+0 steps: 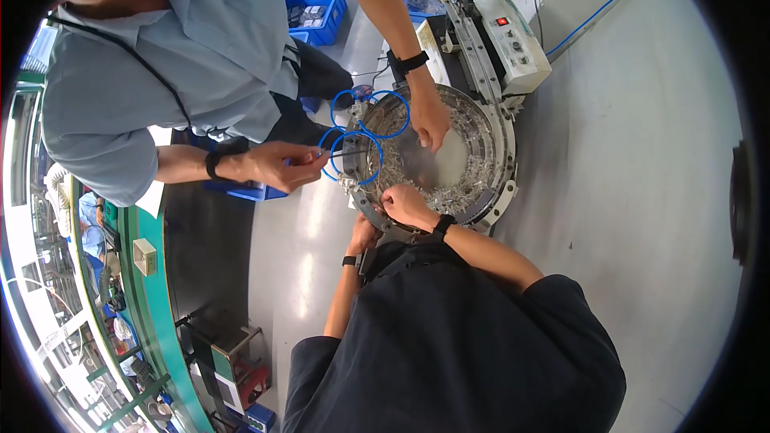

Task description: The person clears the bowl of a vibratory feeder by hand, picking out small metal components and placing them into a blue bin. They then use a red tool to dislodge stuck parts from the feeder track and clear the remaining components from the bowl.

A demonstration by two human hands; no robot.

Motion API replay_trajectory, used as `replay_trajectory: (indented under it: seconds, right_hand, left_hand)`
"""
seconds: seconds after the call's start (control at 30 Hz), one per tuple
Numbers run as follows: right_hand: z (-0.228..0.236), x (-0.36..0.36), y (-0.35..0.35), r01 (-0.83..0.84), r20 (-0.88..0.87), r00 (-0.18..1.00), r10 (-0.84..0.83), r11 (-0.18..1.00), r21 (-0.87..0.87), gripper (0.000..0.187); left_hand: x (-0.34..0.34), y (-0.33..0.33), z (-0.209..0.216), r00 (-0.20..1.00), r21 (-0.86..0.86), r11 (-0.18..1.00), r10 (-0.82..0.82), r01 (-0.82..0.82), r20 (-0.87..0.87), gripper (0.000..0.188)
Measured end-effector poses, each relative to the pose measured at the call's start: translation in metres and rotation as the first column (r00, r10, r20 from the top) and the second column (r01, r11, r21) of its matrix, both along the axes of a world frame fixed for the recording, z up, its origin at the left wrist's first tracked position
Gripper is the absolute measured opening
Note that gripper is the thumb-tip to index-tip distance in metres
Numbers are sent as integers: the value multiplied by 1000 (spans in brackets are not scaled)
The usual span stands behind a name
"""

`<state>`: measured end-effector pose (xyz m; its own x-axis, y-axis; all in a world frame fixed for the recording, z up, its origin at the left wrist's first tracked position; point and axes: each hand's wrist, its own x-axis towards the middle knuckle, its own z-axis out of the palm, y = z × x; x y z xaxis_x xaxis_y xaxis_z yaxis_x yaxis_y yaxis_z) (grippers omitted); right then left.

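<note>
In front of me stands a round metal feeder bowl (pixel 504 192), its inside strewn with many small shiny parts (pixel 457 196). My right hand (pixel 407 205) reaches over the near left rim with its fingers bent together; what they grip, if anything, is too small to make out. Low on the outside of the same rim is my left hand (pixel 365 232), its fingertips mostly hidden. Blue air tubes (pixel 380 162) loop over the bowl's left side, beyond my hands.
A co-worker in a light blue shirt (pixel 216 48) leans in from the left. One co-worker's hand (pixel 285 167) holds a thin dark rod; the other hand (pixel 431 119) reaches into the bowl. Behind stands a white control box (pixel 513 44). Blue bins (pixel 325 24) hold parts.
</note>
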<state>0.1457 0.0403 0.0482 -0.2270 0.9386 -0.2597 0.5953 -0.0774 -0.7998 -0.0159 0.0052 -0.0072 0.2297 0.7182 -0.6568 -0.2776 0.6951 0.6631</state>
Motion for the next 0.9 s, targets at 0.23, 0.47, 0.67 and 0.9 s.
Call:
replay_trajectory:
  seconds: [0.23, 0.47, 0.67, 0.9]
  right_hand:
    - [-6, -4, 6, 25, -52, 998, -33, 988, -150, 17]
    - [-19, -2, 8, 45, -137, 988, -66, 988, -151, 20]
    - [-10, 4, 15, -91, -225, 971, 76, 994, -55, 18]
    - [-7, 15, 12, 98, -134, 987, -84, 991, 95, 14]
  left_hand:
    - [-6, 1, -3, 993, 0, 994, -106, 106, -53, 15]
    - [-9, -3, -13, 985, 36, 985, -165, 167, -49, 18]
    - [-8, -2, -5, 973, -14, 980, -200, 200, -115, 20]
    - [-2, 3, 31, 961, -32, 970, -245, 243, -125, 17]
